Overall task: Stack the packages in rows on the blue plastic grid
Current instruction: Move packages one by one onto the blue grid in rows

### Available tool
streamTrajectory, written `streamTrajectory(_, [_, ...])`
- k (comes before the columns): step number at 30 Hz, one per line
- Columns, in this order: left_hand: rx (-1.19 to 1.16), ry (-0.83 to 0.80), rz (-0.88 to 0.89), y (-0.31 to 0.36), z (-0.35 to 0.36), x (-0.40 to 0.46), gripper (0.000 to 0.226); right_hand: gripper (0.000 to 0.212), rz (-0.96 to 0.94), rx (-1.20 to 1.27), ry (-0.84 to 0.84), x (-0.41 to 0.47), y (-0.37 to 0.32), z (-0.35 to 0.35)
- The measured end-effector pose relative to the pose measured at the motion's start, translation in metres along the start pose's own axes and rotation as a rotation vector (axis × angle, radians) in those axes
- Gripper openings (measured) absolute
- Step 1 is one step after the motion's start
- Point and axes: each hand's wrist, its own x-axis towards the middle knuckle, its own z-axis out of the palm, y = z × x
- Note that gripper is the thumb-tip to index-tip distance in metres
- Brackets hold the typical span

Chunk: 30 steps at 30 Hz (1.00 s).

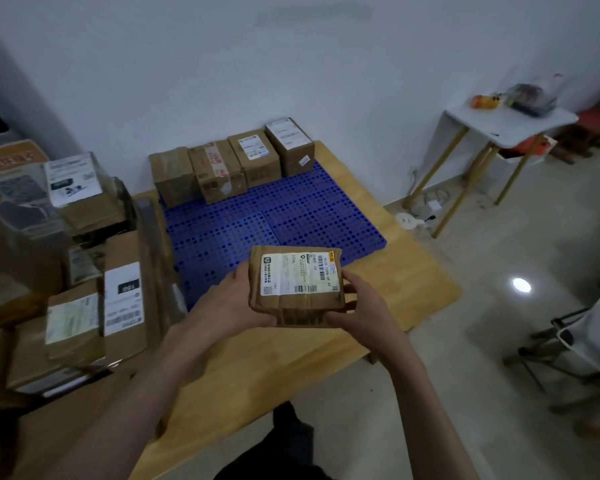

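I hold a brown cardboard package (297, 289) with a white shipping label above the near edge of the blue plastic grid (274, 220). My left hand (229, 303) grips its left side and my right hand (364, 306) grips its right side and near corner. Along the grid's far edge, against the wall, stands a row of several cardboard packages (232, 164), side by side. The grid lies on a wooden board (413, 258) on the floor.
A pile of several more packages (84, 271) sits to the left of the board. A white side table (506, 126) with bags on it stands at the right by the wall, with cables and a power strip (409, 220) under it. A folding cart (579, 344) is at far right.
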Motion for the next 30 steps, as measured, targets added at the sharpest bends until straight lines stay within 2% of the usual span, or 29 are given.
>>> streamTrajectory(12, [-0.13, -0.061, 0.051, 0.027, -0.001, 0.119, 0.104, 0.082, 0.111, -0.04, 0.039, 0.104, 0.009, -0.043])
streamTrajectory(19, [-0.159, -0.109, -0.003, 0.025, 0.005, 0.169, 0.105, 0.073, 0.141, 0.0, -0.035, 0.158, 0.024, -0.05])
streamTrajectory(25, [-0.255, -0.085, -0.016, 0.036, 0.0, 0.234, 0.099, 0.068, 0.134, 0.001, -0.103, 0.237, 0.034, -0.076])
streamTrajectory(30, [-0.314, -0.081, -0.088, 0.038, -0.002, 0.298, 0.106, 0.069, 0.134, -0.042, -0.172, 0.314, 0.039, -0.094])
